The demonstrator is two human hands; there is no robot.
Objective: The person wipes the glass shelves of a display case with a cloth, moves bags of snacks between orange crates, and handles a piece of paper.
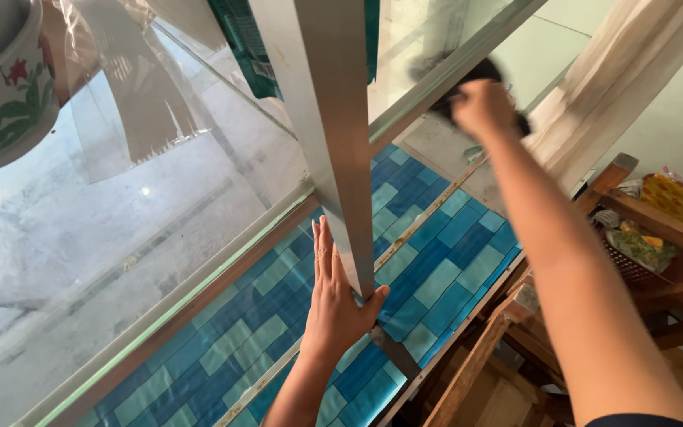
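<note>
My left hand (333, 304) lies flat and open, fingers together and pointing toward twelve o'clock, palm pressed on the blue and teal tiled surface (436, 261) of the cabinet front. Its thumb side touches the lower end of the grey metal post (330, 126), which runs up from my hand toward twelve o'clock and off the top edge.

My right hand (480, 107) is well apart from the left, up at about one o'clock from it, at the end of my outstretched arm. It is closed around a dark cloth (468, 79), which shows blurred above and beside my knuckles. The cloth lies against the glass pane (413, 39) to the right of the post, just above the metal frame rail (436, 83) that slants from the post toward two o'clock.

At nine to ten o'clock from my left hand spreads the bigger glass panel (120, 229), with a crumpled clear plastic sheet (136, 87) behind it and a white ceramic pot with a red flower and green leaves (5, 87) at the top left corner. At three o'clock from my right arm stands a wooden chair frame (658, 217), holding a yellow packet (681, 198) and a brown basket (634, 265). At five o'clock from my left hand sits a wooden stool (484, 372).
</note>
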